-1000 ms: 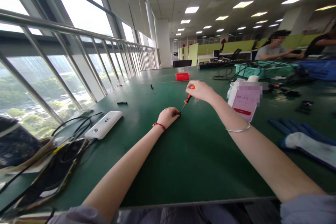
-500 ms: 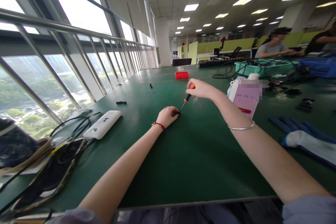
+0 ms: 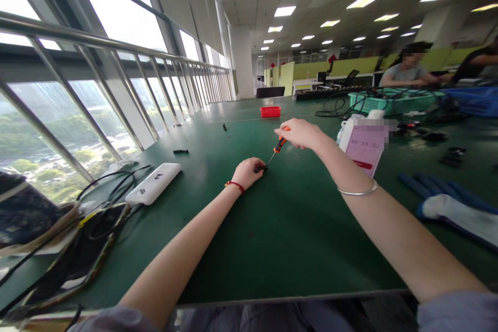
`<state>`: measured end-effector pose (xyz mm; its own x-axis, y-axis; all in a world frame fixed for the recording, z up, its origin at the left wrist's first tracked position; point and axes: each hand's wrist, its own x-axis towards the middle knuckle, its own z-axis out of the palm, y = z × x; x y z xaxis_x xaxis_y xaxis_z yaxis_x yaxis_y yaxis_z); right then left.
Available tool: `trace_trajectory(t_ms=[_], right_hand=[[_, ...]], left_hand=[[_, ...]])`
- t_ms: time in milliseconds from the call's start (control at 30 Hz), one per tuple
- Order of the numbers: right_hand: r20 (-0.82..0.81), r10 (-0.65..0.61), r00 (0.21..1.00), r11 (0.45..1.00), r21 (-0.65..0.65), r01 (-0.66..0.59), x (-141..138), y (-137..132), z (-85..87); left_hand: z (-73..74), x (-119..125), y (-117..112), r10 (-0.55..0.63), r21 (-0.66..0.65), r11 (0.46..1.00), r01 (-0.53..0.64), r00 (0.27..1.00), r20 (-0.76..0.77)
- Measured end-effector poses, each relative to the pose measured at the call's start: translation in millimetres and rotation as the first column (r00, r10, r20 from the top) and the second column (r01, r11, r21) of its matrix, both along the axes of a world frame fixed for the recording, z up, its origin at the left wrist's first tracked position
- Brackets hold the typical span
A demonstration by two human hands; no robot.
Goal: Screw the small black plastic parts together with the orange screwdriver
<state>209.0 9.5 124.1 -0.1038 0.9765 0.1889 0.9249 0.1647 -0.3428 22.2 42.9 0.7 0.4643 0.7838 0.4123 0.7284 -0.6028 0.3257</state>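
My left hand is closed on a small black part low against the green tabletop; most of the part hides under the fingers. An orange-and-black screwdriver slants down from my right hand, whose fingers wrap round the top of its handle. Its metal tip meets the black part beside my left fingertips. Farther left lie a short black strip and a smaller black piece.
A red tray stands ahead. To the right are a phone showing a timer, blue-and-white gloves and a green basket with cables. At left lie a white power bank and cords. A co-worker sits beyond.
My right fingers have shifted on the screwdriver's handle, and the handle has turned slightly. The tip stays at the black part, and my left hand keeps its place.
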Motion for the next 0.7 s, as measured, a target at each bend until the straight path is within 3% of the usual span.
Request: trace_trajectory(t_ms=[133, 300, 467, 633, 700], right_hand=[[-0.042, 0.052, 0.998, 0.998, 0.037, -0.051, -1.2, -2.2, 0.4], [0.050, -0.021, 0.999, 0.999, -0.035, 0.023, -2.6, -5.6, 3.8], [-0.049, 0.091, 0.995, 0.996, 0.008, -0.091, 2.3, 0.5, 1.0], [0.016, 0.071, 0.997, 0.986, -0.150, -0.068, 9.8, 1.5, 2.5], [0.003, 0.093, 0.996, 0.984, -0.150, -0.091, 10.8, 1.1, 3.0]], left_hand=[[-0.3, 0.7, 0.1, 0.008, -0.003, 1.000, -0.008, 1.000, 0.003], [-0.9, 0.6, 0.5, 0.006, -0.002, 1.000, -0.006, 1.000, 0.011], [-1.4, 0.1, 1.3, 0.006, 0.003, 1.000, -0.006, 1.000, -0.004], [-2.7, -0.3, 2.0, 0.000, 0.022, 1.000, 0.001, 1.000, -0.015], [-2.5, -0.2, 1.7, 0.002, 0.023, 1.000, -0.001, 1.000, -0.015]])
